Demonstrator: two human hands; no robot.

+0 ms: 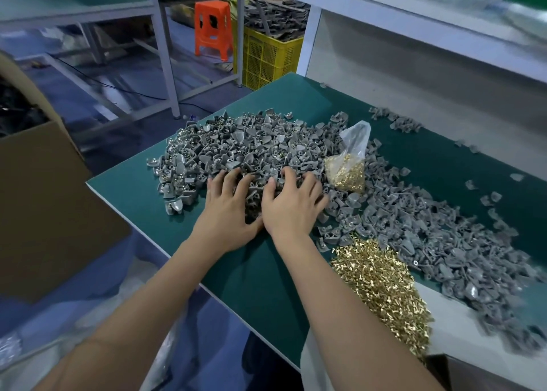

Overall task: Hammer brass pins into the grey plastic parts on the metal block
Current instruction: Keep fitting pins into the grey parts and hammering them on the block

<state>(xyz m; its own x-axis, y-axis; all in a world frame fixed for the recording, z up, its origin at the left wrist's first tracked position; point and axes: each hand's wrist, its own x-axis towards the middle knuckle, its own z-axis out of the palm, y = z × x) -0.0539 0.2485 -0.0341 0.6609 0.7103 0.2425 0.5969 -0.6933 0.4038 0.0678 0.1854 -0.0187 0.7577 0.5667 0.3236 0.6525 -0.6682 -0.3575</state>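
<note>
Both hands are down on the green-topped bench and working the stock. The left hand and the right hand sit side by side, thumbs nearly touching, at the near edge of the big heap of small grey moulded plastic parts. Fingers on both hands are spread and bent over the parts, tips buried in the heap; they look to be raking or gathering, and I cannot tell whether any single part is pinched.

My read: this is sorting or picking stock, not hammering yet. No hammer and no metal block show anywhere in view, so the next move calls for lifting one grey part clear, then finding the block and tool, which may lie out of frame.

Pins are close. A loose pile of small brass pins lies just right of the right forearm, and a clear plastic bag of more brass pins leans on the heap just beyond the right fingers. A second spread of grey parts trails off to the right.

Now the room. The only bare green surface is the strip under the wrists, running to the bench's near edge, which cuts diagonally below the forearms. Parts sit close to the left corner, so a hard sweep could send some off toward the brown cardboard box by the bench. An orange plastic stool and a yellow slatted crate stand well beyond.
</note>
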